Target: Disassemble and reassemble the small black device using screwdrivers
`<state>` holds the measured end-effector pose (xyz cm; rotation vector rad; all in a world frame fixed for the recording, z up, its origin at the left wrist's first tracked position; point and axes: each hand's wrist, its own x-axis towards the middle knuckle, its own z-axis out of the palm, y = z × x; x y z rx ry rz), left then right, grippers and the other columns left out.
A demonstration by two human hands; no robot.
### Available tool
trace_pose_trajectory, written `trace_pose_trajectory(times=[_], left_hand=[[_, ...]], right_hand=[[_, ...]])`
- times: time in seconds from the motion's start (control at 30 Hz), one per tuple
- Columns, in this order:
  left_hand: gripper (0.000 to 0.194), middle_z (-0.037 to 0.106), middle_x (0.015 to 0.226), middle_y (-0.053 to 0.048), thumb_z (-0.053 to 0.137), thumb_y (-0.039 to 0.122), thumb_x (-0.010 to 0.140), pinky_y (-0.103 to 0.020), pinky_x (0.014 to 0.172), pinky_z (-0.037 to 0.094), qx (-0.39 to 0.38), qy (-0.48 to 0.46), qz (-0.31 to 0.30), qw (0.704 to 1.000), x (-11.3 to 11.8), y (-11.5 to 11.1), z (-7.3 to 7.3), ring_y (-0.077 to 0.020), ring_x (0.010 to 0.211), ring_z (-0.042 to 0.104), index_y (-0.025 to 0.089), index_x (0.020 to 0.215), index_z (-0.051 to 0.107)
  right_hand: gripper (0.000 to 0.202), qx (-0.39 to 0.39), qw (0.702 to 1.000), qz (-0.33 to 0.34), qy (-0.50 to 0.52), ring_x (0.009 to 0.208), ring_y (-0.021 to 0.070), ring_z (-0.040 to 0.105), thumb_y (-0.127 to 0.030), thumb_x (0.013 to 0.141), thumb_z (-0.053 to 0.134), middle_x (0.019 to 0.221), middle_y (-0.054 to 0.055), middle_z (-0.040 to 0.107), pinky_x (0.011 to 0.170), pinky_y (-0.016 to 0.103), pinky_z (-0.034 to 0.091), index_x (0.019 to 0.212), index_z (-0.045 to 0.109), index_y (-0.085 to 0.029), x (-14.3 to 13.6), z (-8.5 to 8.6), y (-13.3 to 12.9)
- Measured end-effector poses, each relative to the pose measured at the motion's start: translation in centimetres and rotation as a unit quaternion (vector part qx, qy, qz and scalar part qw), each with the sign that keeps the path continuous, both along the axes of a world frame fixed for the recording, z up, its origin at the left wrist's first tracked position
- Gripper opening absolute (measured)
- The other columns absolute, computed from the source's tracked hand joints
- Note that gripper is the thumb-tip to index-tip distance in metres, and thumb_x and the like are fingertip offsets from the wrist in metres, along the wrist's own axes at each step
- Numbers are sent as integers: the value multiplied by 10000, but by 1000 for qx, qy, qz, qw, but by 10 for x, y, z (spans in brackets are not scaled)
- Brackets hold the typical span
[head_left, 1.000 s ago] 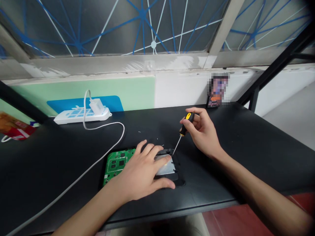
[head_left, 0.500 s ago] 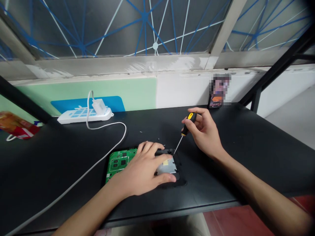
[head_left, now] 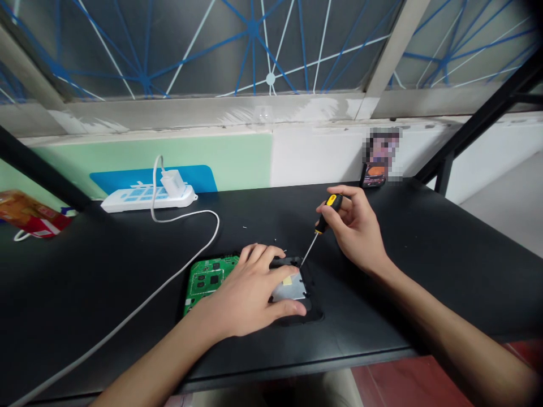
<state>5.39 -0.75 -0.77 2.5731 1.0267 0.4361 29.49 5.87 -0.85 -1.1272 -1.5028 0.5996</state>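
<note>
My right hand [head_left: 354,226] grips a black and yellow screwdriver [head_left: 329,212] by its handle, fingers wrapped round it. The tilted shaft points down to the left, its tip at the upper right corner of a silver metal plate [head_left: 292,289]. That plate, with a small yellow patch, sits in a black casing [head_left: 314,310]. Across the casing lies my left hand [head_left: 254,288], palm down with fingers spread; its index finger and thumb rest over the plate's side. Left of it shows a green circuit board [head_left: 203,282], partly covered by the hand.
Tiny screws [head_left: 275,240] lie behind the casing on the black table [head_left: 127,271]. A white power strip [head_left: 148,199] with a plugged-in charger and cable is at back left. A red packet [head_left: 36,215] lies far left; a phone-like object [head_left: 375,164] leans on the wall.
The whole view has shifted very slightly. Both hands and the screwdriver keep the same places relative to the casing.
</note>
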Motion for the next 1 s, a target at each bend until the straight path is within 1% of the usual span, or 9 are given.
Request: trace_pose_trajectory(times=[0.13,0.3,0.43,0.83,1.0], left_hand=[[486,522,1346,-118,618,604,954,-544,1059,399,-2,1,1,1000,1,0,0,-349,1267,442,275,1311,641],[491,525,1345,-129,622,597,954,-555,1065,392,2,3,-2,1000,0,-1,2,-355,1275,440,259,1309,641],[513,531,1346,-130,608,620,951,-559,1058,399,3,1,0,1000,0,-1,1,-361,1268,447,258,1313,643],[520,532,1351,-138,618,613,948,-558,1057,403,14,9,-5,1000,0,-1,1,-365,1277,452,249,1319,636],[532,543,1346,-136,611,629,944,-555,1058,403,31,15,-10,999,0,-1,0,-365,1275,461,252,1320,631]], right_hand=[[355,0,1000,1,8,768,171,674,-401,905,667,900,15,664,671,333,617,1206,525,-275,-1,0,0],[355,11,1000,11,6,714,149,666,-398,914,660,900,2,652,661,324,614,1216,516,-281,-2,-1,-1],[353,16,1000,12,5,721,156,670,-398,914,662,902,6,652,659,328,616,1215,518,-281,-1,-2,-1],[374,17,1000,-2,-10,731,164,670,-418,912,662,909,16,663,679,341,613,1224,514,-274,-1,-2,0],[369,17,1000,7,-7,712,158,667,-400,907,668,909,11,660,662,333,608,1219,512,-280,-1,-1,-1]])
